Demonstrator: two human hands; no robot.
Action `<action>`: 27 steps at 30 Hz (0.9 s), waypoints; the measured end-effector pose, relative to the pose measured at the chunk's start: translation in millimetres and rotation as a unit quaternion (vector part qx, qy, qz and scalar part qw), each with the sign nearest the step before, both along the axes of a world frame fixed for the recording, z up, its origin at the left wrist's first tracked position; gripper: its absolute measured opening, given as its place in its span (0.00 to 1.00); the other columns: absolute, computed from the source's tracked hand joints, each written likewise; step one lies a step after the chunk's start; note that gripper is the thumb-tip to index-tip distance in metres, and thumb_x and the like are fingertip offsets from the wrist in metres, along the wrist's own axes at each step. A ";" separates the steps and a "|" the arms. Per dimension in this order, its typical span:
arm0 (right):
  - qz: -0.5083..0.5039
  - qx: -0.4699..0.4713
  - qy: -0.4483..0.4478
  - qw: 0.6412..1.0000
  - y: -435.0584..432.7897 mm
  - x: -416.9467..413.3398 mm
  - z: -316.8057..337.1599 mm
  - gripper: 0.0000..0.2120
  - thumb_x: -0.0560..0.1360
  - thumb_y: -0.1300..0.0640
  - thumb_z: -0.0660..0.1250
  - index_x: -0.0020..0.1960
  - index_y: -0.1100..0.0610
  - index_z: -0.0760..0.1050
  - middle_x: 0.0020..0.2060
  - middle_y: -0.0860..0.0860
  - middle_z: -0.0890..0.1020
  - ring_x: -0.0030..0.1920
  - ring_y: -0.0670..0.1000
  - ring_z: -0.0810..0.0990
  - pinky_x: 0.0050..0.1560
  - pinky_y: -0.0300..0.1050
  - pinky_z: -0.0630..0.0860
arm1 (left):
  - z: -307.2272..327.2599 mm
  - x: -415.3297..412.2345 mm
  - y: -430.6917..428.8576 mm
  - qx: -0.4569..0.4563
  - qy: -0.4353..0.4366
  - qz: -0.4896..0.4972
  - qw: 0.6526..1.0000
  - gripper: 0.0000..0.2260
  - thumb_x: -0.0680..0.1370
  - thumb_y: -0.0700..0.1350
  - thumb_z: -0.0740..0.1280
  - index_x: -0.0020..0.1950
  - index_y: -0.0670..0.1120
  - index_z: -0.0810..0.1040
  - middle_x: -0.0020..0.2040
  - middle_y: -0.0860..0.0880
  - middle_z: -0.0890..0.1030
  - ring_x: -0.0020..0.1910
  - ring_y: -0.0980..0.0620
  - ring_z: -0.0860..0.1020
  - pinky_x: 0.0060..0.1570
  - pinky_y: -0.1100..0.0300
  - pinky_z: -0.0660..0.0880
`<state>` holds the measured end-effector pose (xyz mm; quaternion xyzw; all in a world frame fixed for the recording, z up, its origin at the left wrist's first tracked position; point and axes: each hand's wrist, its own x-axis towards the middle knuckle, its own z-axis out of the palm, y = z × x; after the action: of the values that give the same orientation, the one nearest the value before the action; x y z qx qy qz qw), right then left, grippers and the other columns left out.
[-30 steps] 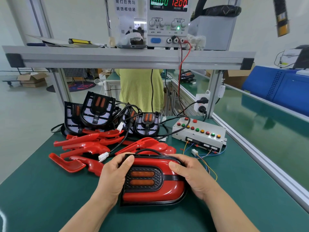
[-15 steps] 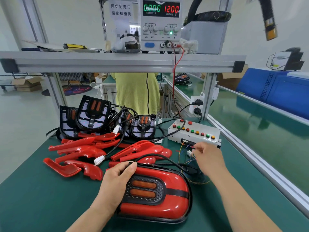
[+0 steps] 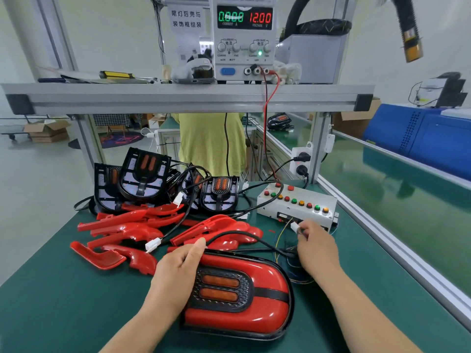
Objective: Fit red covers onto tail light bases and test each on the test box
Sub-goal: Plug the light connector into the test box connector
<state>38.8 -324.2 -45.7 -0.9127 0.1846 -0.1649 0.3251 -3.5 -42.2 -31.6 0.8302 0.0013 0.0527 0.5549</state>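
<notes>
The light (image 3: 267,276), its red cover already on the base, lies flat on the green counter (image 3: 51,301), nearest to the person. The left hand (image 3: 178,266) holds its left end: the fingers are bent over the black grille and the thumb lies along the far edge. The right hand (image 3: 316,245) is just before the front of the test box (image 3: 295,205), and its fingers pinch a small white plug (image 3: 295,227). I cannot tell if the plug touches the box.

A black cable (image 3: 242,234) goes in an arc from behind the left thumb toward the right hand, over the far side of the light. Thin yellow and blue wires (image 3: 280,235) hang from the box and lie under the right hand. Behind the light is a heap of loose covers (image 3: 122,225), and a second white plug (image 3: 153,244) rests on them. Further back the bare bases (image 3: 145,174) lean together, with black cables tangled between them.

Above, on the shelf (image 3: 188,98), the supply (image 3: 244,39) shows 0.000 and 12.00, and a red lead (image 3: 266,118) drops from it toward the box. A person in a yellow-green shirt (image 3: 211,143) stands behind the counter.
</notes>
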 end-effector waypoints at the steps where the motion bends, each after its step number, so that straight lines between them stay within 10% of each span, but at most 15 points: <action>1: 0.003 0.032 -0.015 0.999 0.8 -0.2 2.3 0.08 0.79 0.61 0.60 0.57 0.53 0.73 0.49 0.53 0.80 0.46 0.56 0.76 0.44 0.48 0.71 | 1.9 1.0 0.7 0.007 -0.006 0.017 1.000 0.19 0.74 0.70 0.57 0.45 0.63 0.83 0.44 0.62 0.84 0.45 0.67 0.79 0.45 0.66 0.71; 9: 0.123 0.076 -0.001 0.990 13.1 -0.8 19.6 0.07 0.79 0.57 0.65 0.53 0.47 0.70 0.44 0.43 0.77 0.42 0.43 0.77 0.35 0.35 0.68 | 14.3 29.9 24.5 0.079 -0.006 0.022 0.997 0.06 0.80 0.48 0.67 0.50 0.60 0.80 0.51 0.56 0.82 0.43 0.59 0.78 0.41 0.61 0.71; 17: 0.141 0.045 0.020 0.989 21.4 -2.4 8.6 0.12 0.79 0.56 0.65 0.62 0.48 0.73 0.51 0.47 0.78 0.42 0.40 0.74 0.37 0.33 0.66 | 17.9 31.4 31.5 0.226 0.009 -0.089 0.970 0.05 0.80 0.48 0.68 0.53 0.58 0.80 0.52 0.61 0.78 0.60 0.55 0.72 0.66 0.54 0.67; 27: 0.148 0.050 0.023 0.987 21.0 -4.3 7.8 0.08 0.78 0.59 0.64 0.51 0.47 0.76 0.44 0.46 0.81 0.39 0.46 0.77 0.37 0.39 0.68 | 23.7 28.2 31.9 0.341 -0.029 -0.029 0.939 0.06 0.81 0.49 0.66 0.56 0.57 0.79 0.45 0.63 0.72 0.55 0.55 0.72 0.53 0.57 0.69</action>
<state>34.5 -303.2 -37.8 -0.9161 0.0631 -0.0846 0.3869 24.7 -10.4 -7.9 0.9675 -0.0573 0.0578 0.2394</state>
